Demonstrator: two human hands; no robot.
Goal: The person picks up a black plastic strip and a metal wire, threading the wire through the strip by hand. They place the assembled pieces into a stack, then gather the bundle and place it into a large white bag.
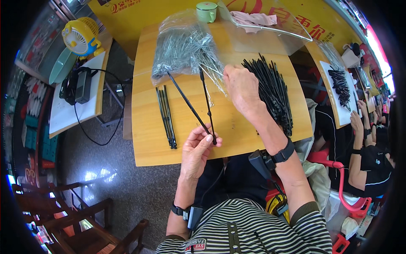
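My left hand (196,150) pinches the lower ends of two thin black rods (187,100) near the table's front edge. They spread upward in a narrow V, and the right-hand one carries small knobs along its length. Farther right, my right hand (243,89) is closed, fingers curled down beside loose silver wires (215,78); what it grips is hidden. Those wires spill from a clear plastic bag (179,46) filled with more of them. A thick pile of black rods (268,91) lies just beyond my right hand. Several finished-looking dark rods (166,118) lie side by side at the left.
The wooden table (148,144) holds a green lidded mug (206,12) and a clear bin with pink cloth (253,20) at its far side. A yellow fan (80,38) stands on a side table to the left. At right, other people's hands (359,116) work near another table.
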